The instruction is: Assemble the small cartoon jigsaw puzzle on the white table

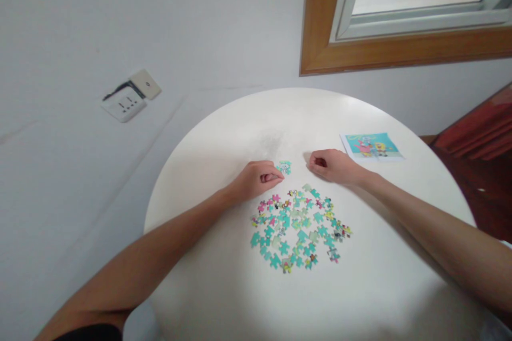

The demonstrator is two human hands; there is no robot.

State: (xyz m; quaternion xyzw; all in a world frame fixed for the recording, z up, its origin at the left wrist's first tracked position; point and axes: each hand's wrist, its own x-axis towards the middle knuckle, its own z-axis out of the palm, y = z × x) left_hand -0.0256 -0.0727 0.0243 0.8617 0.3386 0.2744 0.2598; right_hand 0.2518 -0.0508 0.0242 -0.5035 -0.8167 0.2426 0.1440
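Turquoise-and-white, a small jigsaw cluster (285, 167) sits on the round white counter (216, 298) beside the pinched left hand (258, 178); the right hand (330, 165) curls loosely, and whether either grips anything is unclear. Joining seems underway, calling next for matching multicoloured loose pieces (306, 222).

Bench (212, 282): bare along near side. Loose puzzle pieces (285, 221) crowd the middle. Gap between left hand (262, 178) and right hand (332, 165) passable, narrowed by small piece cluster (285, 165) just beside the left. Strip beyond both open to the rim, wall (224, 21) behind; picture card (374, 145) takes its right end. Forearms (192, 229) fence both flanks.
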